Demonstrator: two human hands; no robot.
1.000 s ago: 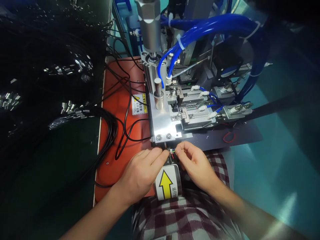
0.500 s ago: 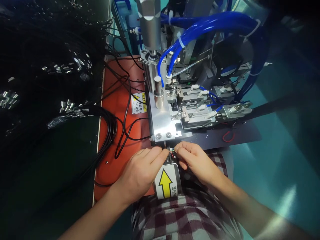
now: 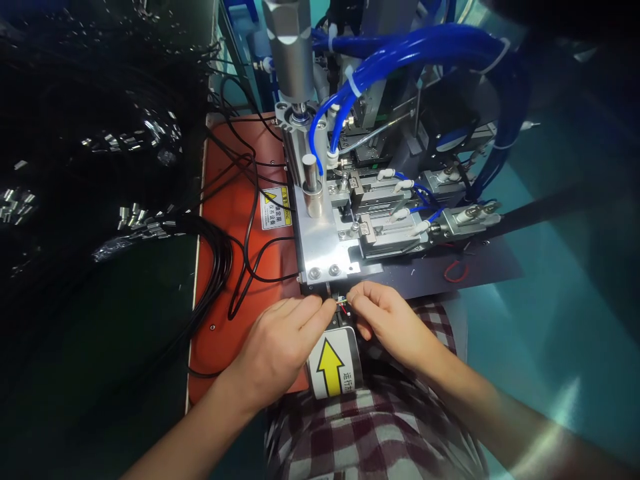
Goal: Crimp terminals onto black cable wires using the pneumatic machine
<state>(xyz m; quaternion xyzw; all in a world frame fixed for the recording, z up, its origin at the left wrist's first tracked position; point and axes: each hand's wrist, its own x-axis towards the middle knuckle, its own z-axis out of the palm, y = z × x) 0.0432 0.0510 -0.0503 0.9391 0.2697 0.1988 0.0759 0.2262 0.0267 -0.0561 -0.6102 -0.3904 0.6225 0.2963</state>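
Just in front of the machine's metal plate (image 3: 323,250), my two hands meet over a small bunch of thin coloured wires (image 3: 342,302). My left hand (image 3: 285,337) is closed, thumb and forefinger pinched at the left side of the wires. From the right, my right hand (image 3: 383,313) pinches their other end between thumb and fingertips. One short red wire with a pale tip (image 3: 346,311) sticks out below the pinch. My fingers hide most of the wires. Below the hands sits a white label with a yellow arrow (image 3: 331,363).
Blue air hoses (image 3: 415,57) arch over the silver cylinders (image 3: 395,233). Black cables (image 3: 217,257) loop across the orange table (image 3: 250,280), with many metal-tipped cables (image 3: 145,217) heaped at left. A red wire loop (image 3: 456,271) lies on the dark plate at right.
The view has shifted slightly, so the machine sits a little further left. Both hands keep their pinch on the wires with almost no movement.
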